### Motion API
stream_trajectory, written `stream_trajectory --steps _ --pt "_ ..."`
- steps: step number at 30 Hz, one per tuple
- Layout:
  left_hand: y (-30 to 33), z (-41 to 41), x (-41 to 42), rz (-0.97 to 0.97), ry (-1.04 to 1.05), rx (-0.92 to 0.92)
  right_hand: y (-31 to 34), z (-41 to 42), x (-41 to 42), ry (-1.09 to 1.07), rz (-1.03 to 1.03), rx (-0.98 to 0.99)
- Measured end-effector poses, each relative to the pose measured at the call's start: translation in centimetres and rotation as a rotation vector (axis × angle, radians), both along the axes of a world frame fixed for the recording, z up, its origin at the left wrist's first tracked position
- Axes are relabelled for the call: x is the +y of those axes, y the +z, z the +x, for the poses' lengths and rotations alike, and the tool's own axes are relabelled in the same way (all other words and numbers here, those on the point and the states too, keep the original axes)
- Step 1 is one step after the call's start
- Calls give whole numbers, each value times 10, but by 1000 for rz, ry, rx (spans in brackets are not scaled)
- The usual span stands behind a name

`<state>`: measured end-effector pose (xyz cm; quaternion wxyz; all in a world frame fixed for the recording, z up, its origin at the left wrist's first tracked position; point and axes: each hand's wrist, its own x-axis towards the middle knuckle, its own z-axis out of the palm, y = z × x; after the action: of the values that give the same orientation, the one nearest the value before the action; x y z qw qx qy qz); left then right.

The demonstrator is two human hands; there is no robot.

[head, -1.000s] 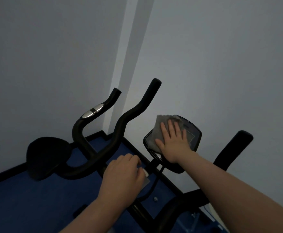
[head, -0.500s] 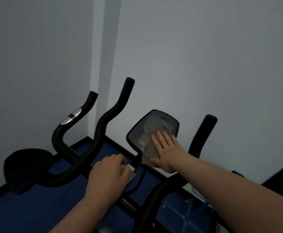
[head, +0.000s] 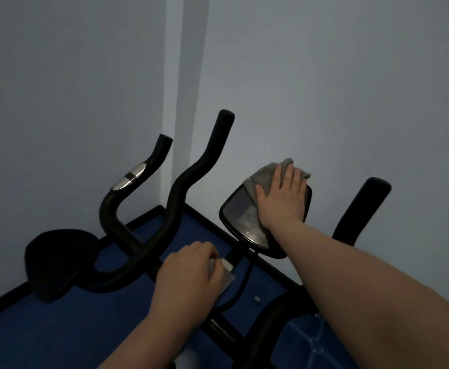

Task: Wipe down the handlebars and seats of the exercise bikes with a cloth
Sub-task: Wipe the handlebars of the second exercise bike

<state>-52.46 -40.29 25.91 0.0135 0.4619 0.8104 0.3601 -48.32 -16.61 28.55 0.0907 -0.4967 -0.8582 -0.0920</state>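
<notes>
Right hand [head: 280, 198]: flat, fingers straight, pressing the grey cloth [head: 264, 179] on the console [head: 240, 211], centre right.
Left hand [head: 188, 280]: lower centre, fingers curled round the bar by the console stem.
Handlebars [head: 188, 179]: black, rising centre left.
Seat [head: 58, 259]: lower left.

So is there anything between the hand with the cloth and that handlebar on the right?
Nothing visible. The right hand presses the grey cloth flat on the console screen; only open space lies between it and the right handlebar.
</notes>
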Motion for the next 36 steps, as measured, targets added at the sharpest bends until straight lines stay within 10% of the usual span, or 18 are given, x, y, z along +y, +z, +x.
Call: stream_trajectory --steps 19,29,36 --pt "3 2 -1 -24 -7 -36 -4 32 -58 103 -212 -478" --pt "-1 0 1 -7 -12 -17 5 24 -10 -216 -197 11" --pt "3 1 1 -28 18 -21 1 -27 6 -51 -28 6"
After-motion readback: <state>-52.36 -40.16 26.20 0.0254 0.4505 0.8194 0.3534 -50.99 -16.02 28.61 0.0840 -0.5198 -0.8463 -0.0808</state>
